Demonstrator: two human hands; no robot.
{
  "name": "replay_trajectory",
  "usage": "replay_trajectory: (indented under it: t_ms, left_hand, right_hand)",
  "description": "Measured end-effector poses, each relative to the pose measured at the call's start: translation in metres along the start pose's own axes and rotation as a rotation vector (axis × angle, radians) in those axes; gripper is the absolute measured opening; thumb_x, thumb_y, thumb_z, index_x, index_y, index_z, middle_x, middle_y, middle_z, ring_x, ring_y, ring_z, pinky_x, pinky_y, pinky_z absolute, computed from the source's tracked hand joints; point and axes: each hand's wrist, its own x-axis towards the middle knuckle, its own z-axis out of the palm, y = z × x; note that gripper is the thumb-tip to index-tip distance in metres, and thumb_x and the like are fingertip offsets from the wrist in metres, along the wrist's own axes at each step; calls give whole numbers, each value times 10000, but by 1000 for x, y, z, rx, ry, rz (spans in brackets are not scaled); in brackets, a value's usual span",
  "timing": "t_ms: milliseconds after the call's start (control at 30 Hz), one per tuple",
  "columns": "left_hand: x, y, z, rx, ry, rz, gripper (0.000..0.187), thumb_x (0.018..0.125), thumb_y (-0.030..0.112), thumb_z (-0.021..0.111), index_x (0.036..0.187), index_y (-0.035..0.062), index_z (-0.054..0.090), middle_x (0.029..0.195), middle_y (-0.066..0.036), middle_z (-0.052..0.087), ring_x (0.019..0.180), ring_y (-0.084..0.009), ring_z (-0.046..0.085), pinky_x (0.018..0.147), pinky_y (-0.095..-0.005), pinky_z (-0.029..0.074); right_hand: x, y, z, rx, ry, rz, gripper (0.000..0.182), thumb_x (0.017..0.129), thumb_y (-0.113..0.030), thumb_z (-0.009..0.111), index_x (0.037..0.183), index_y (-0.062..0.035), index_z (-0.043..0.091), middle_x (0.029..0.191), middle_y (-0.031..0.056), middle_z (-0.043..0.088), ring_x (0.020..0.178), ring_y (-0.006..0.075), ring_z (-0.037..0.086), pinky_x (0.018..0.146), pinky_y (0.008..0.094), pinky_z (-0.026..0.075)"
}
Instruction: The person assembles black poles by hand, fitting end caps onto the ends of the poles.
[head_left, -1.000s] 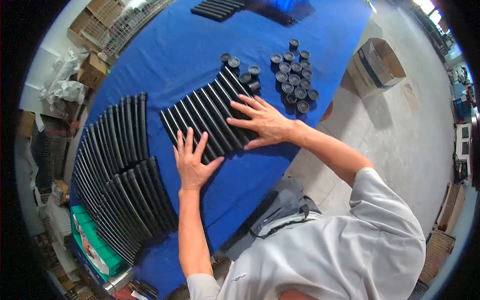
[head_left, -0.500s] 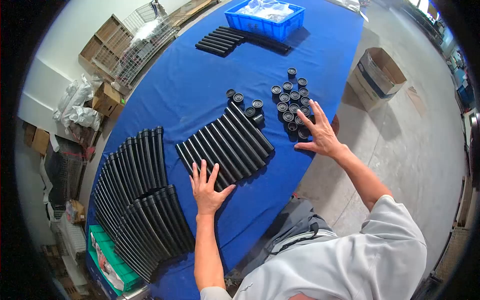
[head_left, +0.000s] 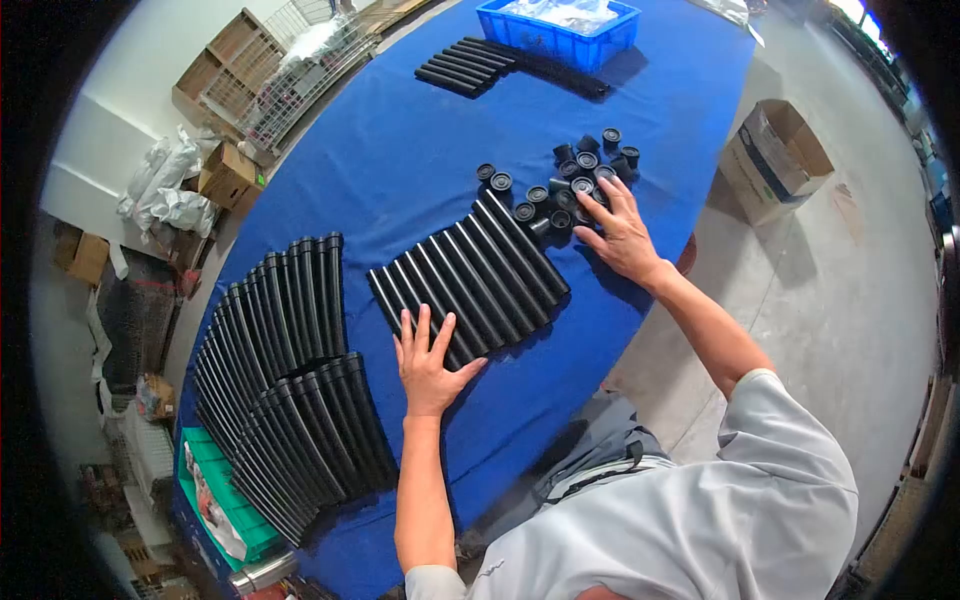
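Observation:
My left hand (head_left: 430, 365) lies with spread fingers on the near left end of a row of black tubes (head_left: 480, 270) laid side by side. My right hand (head_left: 625, 235) is open, its fingers apart over a loose cluster of black round caps (head_left: 587, 160). Fingertips hide part of the cluster; some caps stand upright and others are tipped. Several more caps (head_left: 501, 181) lie between the tube row's far end and the cluster. To the left, two fanned stacks of black tubes with wider ends (head_left: 290, 300) rest on the blue cloth (head_left: 400, 170).
A blue crate (head_left: 570, 35) with clear plastic stands at the table's far end, beside more thin black tubes (head_left: 465, 65). A green tray (head_left: 225, 510) sits at the near left corner. On the floor to the right is an open cardboard box (head_left: 775, 160).
My right hand has moved left across the caps. The cluster has shifted toward the tube row and several caps have tipped over. My left hand stays on the tubes.

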Motion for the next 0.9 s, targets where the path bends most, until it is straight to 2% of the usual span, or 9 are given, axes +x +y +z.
replay_trajectory:
  t_ms: [100,200,300,433,567,700,900]
  left_hand:
    - [0,-1,2,2,-11,-11,868,691,731,790,1405,259,646,1623,-104,409,1533,-407,276,1162,-694,291]
    - [1,1,-1,18,-4,1,866,678,656,828,1412,236,643,1613,-134,419,1525,-415,291,1190,-634,281]
    - [1,2,-2,11,6,12,861,684,649,828,1411,226,644,1611,-136,421,1521,-414,297,1187,-629,285]
    - [1,-3,3,-4,19,15,845,705,714,792,1398,250,654,1616,-115,421,1528,-410,289,1160,-689,290]
    - [-1,-3,3,-12,13,10,853,704,723,786,1403,253,651,1617,-119,418,1528,-417,285,1154,-697,292]
    - [0,-2,2,5,7,5,857,707,724,783,1410,253,645,1626,-117,403,1534,-419,269,1155,-698,290]
    - [-1,-4,4,-17,12,0,858,689,698,809,1400,245,651,1628,-117,400,1537,-413,264,1171,-691,272]
  right_hand:
    - [8,-7,4,16,60,18,619,924,-461,726,1419,-114,594,1529,302,401,1459,501,315,1195,545,319]
    - [26,-7,15,35,86,1,646,929,-516,698,1392,-73,611,1509,305,426,1447,503,331,1190,549,319]
    - [44,3,30,-24,140,2,656,938,-544,674,1368,-51,625,1489,309,448,1434,501,348,1182,548,328]
    - [64,13,45,-54,207,0,636,941,-539,671,1353,-55,636,1482,299,463,1417,488,381,1170,541,348]
    - [67,19,50,-61,170,19,666,947,-550,655,1402,-66,604,1523,288,434,1439,488,361,1179,536,340]
    - [56,16,28,-21,41,-8,737,941,-561,659,1482,-79,524,1575,280,373,1479,468,319,1209,515,312]
    - [43,20,14,15,-10,37,815,917,-557,698,1503,-37,475,1600,275,340,1497,438,310,1223,483,306]
